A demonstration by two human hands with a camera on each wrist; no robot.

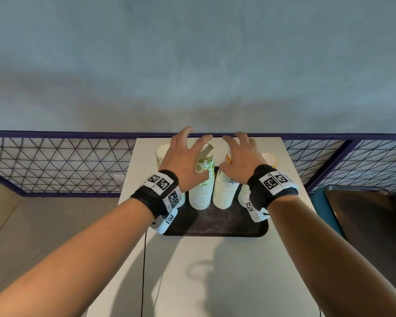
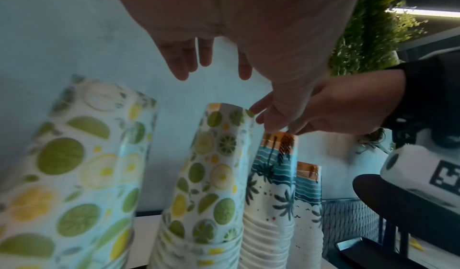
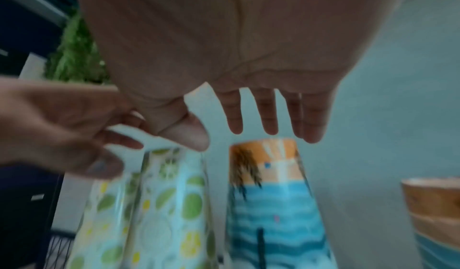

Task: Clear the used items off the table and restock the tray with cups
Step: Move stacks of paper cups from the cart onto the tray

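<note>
Several tall stacks of upturned paper cups stand on a black tray [image 1: 215, 223] at the far end of the white table [image 1: 215, 271]. Two are lemon-and-lime stacks [image 1: 202, 184] [image 2: 211, 175] [image 3: 161, 204], with one [image 1: 162, 154] [image 2: 74, 175] at the far left. To their right stand two palm-beach stacks [image 1: 224, 191] [image 2: 273, 175] [image 3: 271, 194], the outer one [image 1: 269, 159] [image 2: 308, 184] lower. My left hand [image 1: 192, 152] [image 2: 199, 61] hovers over the lime stacks with fingers spread, holding nothing. My right hand [image 1: 233, 152] [image 3: 248, 120] is spread the same way just above the beach stack.
A blue-grey wall and a purple-framed mesh railing [image 1: 55, 165] run right behind the table. A steel-topped bin [image 1: 364, 220] stands to the right of the table. A black cable [image 1: 144, 259] hangs from my left wrist over the table's left edge.
</note>
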